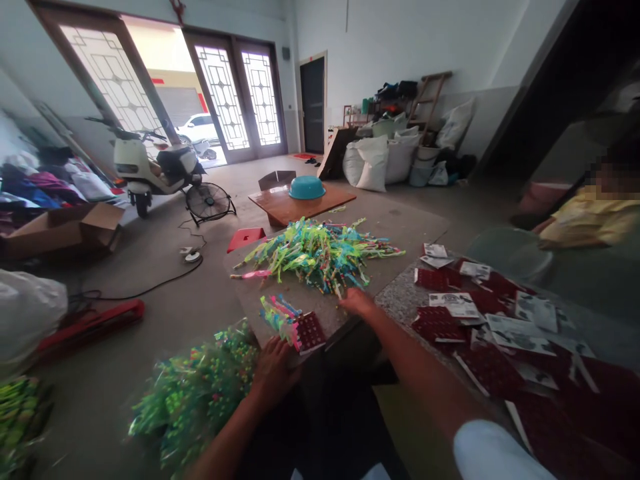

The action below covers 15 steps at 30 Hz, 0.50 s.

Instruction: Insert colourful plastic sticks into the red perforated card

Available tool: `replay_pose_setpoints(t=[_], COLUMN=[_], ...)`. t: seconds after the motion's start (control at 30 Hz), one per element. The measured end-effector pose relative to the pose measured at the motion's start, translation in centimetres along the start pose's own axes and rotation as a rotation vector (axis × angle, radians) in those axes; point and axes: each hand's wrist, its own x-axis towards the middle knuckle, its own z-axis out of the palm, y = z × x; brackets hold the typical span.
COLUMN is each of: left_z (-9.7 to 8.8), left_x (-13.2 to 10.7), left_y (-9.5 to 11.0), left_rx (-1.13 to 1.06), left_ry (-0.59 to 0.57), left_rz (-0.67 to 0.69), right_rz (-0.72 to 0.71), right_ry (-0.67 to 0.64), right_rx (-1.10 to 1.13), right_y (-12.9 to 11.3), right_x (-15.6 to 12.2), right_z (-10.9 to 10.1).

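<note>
A loose pile of thin strips (320, 250), mostly yellow-green and blue with some pink, lies on the low grey table (400, 230). My right hand (359, 303) reaches to the pile's near edge, its fingers closed around the end of a strip. Close to the table's front edge sits a dark red card (311, 331) with rows of small marks. A small bunch of coloured strips (280, 319) lies against the card's left side. Beside that bunch rests my left hand (274, 365), back up, fingertips at the strips' lower ends and thumb apart.
Dark red cards and white printed papers (453, 305) cover the speckled surface at right. A bag of green strips (195, 393) stands at lower left. Beyond are a blue basin (307, 188) on a wooden table, a red stool (246, 239), and a fan (209, 202). A person (595, 217) sits at right.
</note>
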Motion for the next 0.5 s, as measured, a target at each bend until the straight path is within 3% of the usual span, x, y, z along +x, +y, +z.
replay_pose_setpoints(t=[0.13, 0.2, 0.33, 0.5], left_z=[0.1, 0.1, 0.2, -0.2], left_x=[-0.1, -0.2, -0.3, 0.0], left_y=[0.0, 0.0, 0.1, 0.3], left_rx=[0.017, 0.018, 0.01, -0.008], left_ry=[-0.02, -0.025, -0.018, -0.013], left_rz=[-0.01, -0.014, -0.012, -0.005], right_rz=[-0.153, -0.207, -0.234, -0.349], right_ry=[-0.135, -0.093, 0.129, 0.08], right_rx=[0.031, 0.023, -0.106, -0.341], right_y=[0.4, 0.6, 0.9, 1.1], right_x=[0.3, 0.8, 2.1, 3.3], right_z=[-0.2, -0.5, -1.2, -1.1])
